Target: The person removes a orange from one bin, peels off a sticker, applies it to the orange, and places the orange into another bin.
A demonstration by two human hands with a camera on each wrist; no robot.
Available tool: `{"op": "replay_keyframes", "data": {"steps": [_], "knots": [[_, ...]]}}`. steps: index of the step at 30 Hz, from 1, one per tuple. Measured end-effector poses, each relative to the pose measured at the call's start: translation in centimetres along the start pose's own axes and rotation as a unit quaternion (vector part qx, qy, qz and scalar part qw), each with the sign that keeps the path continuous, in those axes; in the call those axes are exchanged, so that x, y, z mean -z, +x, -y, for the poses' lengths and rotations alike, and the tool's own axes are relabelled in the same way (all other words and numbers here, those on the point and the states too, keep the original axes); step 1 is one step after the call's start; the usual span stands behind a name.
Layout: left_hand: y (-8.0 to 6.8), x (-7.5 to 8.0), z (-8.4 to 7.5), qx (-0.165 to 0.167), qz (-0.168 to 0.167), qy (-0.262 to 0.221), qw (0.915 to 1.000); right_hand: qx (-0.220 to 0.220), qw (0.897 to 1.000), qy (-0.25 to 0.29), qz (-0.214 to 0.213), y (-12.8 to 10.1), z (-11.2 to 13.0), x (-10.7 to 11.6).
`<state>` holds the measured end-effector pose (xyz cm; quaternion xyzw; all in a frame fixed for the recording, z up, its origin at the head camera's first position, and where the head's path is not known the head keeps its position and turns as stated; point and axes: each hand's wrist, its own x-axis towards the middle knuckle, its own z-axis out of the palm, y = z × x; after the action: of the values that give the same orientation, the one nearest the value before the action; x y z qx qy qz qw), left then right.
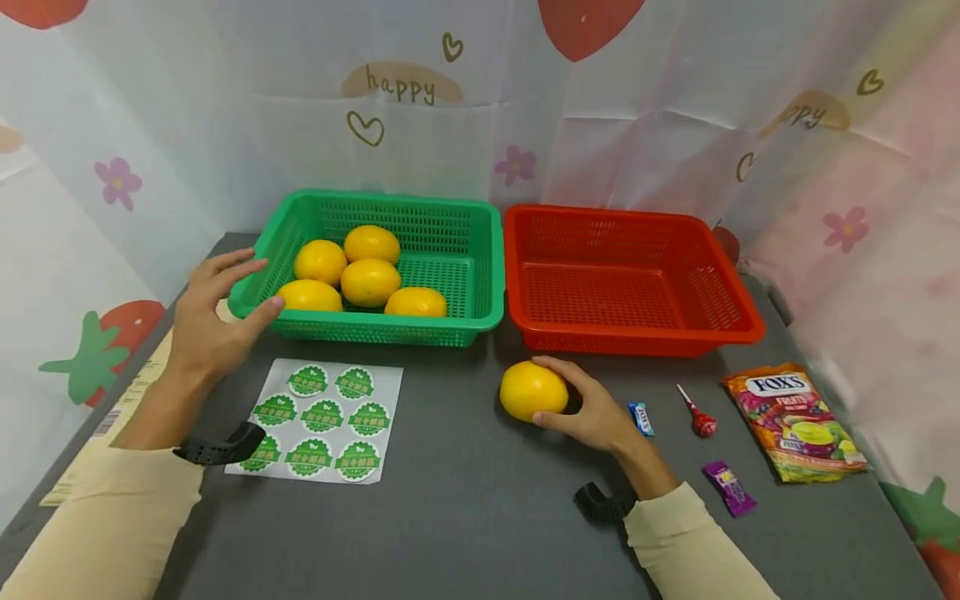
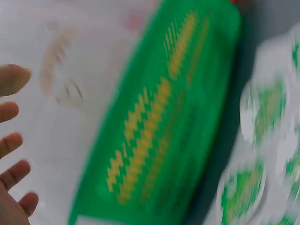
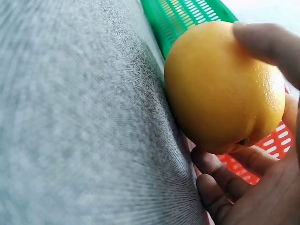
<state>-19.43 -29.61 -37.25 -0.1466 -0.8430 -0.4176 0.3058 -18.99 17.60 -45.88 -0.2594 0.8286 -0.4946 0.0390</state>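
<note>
With thumb and fingers around it, my right hand (image 1: 596, 415) grips a yellow-orange orange (image 1: 531, 390) on the grey table, in front of the gap between two baskets. The right wrist view shows the thumb across one side of the orange (image 3: 218, 89) and fingers curled along the other. My left hand (image 1: 210, 321) is held with fingers spread beside the left end of a green plastic basket (image 1: 480, 327). Nothing is in that hand. Several more oranges (image 1: 371, 282) lie in the green basket, mostly toward its left side.
A red plastic basket (image 1: 600, 337) stands right of the green one. A sheet of round green stickers (image 1: 322, 417) lies in front of the green basket. Toward the right are a lollipop (image 1: 703, 423), small wrapped candies (image 1: 729, 488) and a Fox's candy bag (image 1: 797, 425). A printed curtain (image 1: 300, 150) hangs behind.
</note>
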Motion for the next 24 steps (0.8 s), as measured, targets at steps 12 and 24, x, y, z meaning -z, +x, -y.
{"op": "replay_keyframes", "data": {"steps": [12,24], "knots": [[-4.7,-2.4,-2.9,0.011,0.016,-0.071,0.9973,0.006,1.000,0.005,0.011,-0.6,2.6,0.4],[-7.4,-5.0,5.0,0.087,0.056,0.069,0.9923,0.014,1.000,0.015,0.019,-0.5,3.1,0.6]]}}
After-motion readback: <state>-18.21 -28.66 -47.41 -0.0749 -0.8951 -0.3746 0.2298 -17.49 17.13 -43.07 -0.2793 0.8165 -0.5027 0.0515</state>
